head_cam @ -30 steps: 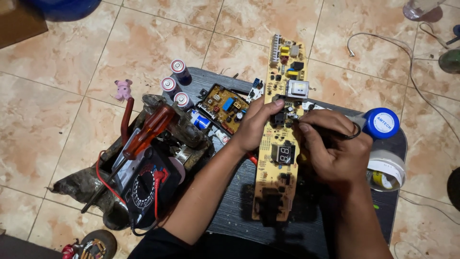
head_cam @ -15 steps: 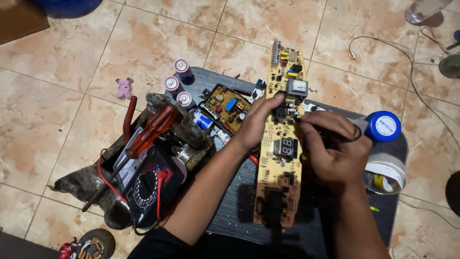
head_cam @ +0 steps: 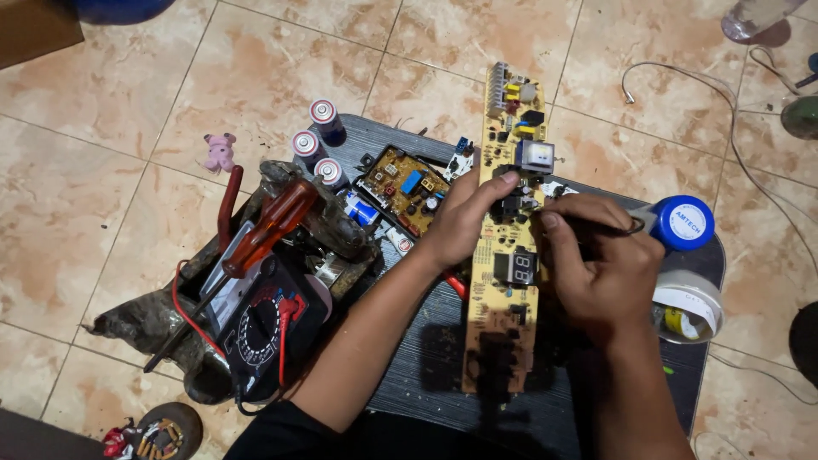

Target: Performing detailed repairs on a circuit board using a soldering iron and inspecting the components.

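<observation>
On the dark board's middle — long yellow circuit board, lying lengthwise, unmoved since a second ago. Left hand: fingers curled over its left edge, pinning it. Right hand: closed around a thin dark tool. Right edge — blue-capped round container, white label.

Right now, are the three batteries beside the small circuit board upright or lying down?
Upright. All three batteries stand on end near the dark board's far-left corner, their round silver tops facing the camera, beside the small circuit board.
</observation>
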